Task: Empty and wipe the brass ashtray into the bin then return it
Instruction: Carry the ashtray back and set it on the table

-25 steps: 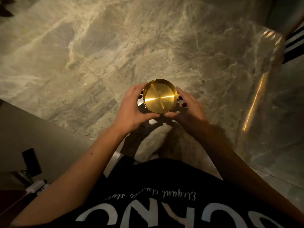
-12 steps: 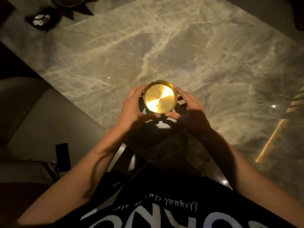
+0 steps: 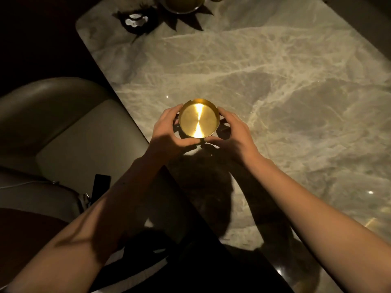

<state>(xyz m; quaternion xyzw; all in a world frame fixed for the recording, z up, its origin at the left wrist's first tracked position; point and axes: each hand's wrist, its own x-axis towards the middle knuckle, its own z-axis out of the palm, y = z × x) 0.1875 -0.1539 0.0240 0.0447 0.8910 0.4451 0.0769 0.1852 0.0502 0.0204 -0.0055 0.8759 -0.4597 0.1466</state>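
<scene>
Basically, head view only: one brass ashtray (image 3: 198, 118) cupped between both hands over the near part of the marble table (image 3: 275, 81). Left hand (image 3: 167, 134) wraps its left side, right hand (image 3: 234, 134) the right, fingers curled on the wall, thumbs meeting under the near rim, so both closed on it. Looks held just above the table, can't tell if the base touches. Two-handed hold keeps it level and upright, likely for setting it down clean; inside looks bare and shiny, so emptying and wiping seem done, return step in hand.

Counts: one ashtray, two hands, one table, one sofa (image 3: 74, 134) at left with one dark phone-like thing (image 3: 101, 185) on it, one round vessel (image 3: 184, 4) at the far table edge, one dark holder (image 3: 135, 21) beside it. No bin in view.
</scene>
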